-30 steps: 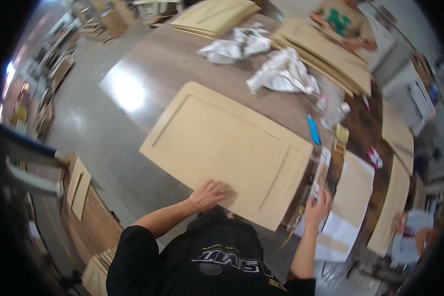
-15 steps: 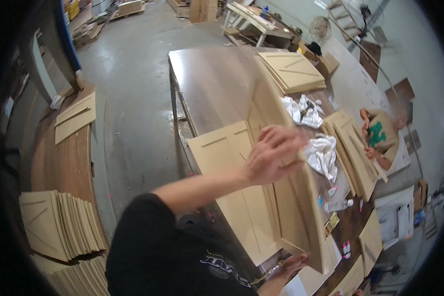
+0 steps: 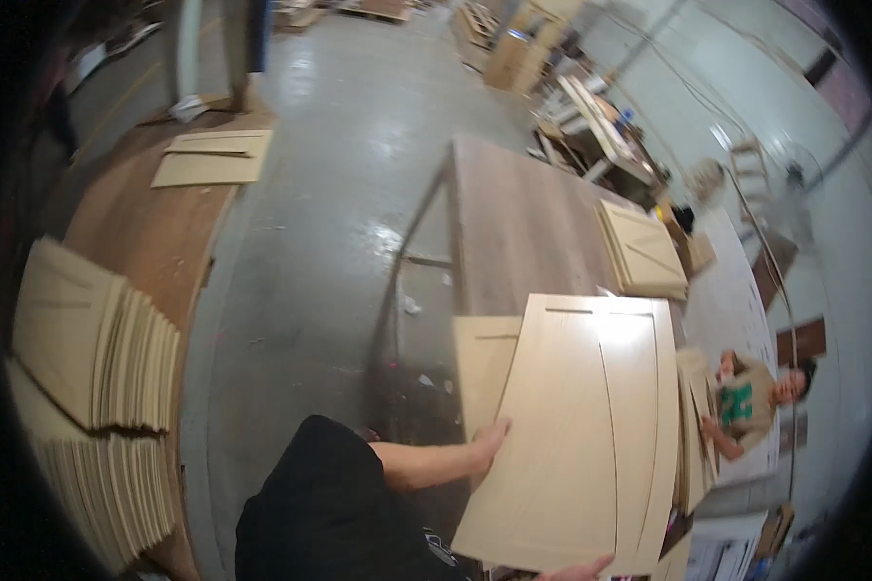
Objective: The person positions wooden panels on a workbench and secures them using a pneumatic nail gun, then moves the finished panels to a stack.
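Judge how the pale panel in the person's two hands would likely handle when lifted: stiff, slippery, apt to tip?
The pale panel is probably stiff: no sag shows between the left hand and right hand. Its face may be somewhat slippery, as the bright glare suggests smoothness. It could tip, since its far end reaches beyond both hands.

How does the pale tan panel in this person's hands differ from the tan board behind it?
The pale tan, rectangular panel is held up by the left hand and right hand, while the tan, flat board lies on the brown table. The panel shows almost whole; the board is mostly hidden behind it. Both have narrow, dark grooves.
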A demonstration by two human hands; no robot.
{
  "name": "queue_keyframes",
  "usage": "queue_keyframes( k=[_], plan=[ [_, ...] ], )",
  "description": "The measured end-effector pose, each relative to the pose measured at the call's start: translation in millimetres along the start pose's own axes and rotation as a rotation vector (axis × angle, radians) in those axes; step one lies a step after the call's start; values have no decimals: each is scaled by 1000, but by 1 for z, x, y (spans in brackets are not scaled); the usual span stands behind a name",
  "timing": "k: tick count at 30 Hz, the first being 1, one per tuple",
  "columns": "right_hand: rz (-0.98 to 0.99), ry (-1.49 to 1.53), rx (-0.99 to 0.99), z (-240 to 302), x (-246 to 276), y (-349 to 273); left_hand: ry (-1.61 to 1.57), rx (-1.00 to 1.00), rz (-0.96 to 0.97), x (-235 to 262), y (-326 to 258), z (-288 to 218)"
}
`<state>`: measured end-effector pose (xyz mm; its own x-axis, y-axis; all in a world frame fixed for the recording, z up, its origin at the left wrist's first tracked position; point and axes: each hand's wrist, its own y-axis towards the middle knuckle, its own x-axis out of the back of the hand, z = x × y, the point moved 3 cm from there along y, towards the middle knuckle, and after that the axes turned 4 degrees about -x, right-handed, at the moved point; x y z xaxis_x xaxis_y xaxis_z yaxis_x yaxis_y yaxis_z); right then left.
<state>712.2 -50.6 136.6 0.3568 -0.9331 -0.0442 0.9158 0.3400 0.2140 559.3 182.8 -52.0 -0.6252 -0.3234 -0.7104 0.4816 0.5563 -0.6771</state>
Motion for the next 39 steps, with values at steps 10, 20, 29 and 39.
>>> queue_keyframes(
  k=[10,20,29,39],
  plan=[
    [746,-60,-272,-44,-12,-11,990,-473,-50,225,-291,1],
    [1576,17,-550,1,-249,-278,177,-963,-580,378,-481,42],
    [1796,-42,-661,2,-320,-600,-581,-1415,-696,516,-609,16],
    [2389,-183,-858,55,-313,-853,-566,-1582,-899,532,-671,-26]
  ],
)
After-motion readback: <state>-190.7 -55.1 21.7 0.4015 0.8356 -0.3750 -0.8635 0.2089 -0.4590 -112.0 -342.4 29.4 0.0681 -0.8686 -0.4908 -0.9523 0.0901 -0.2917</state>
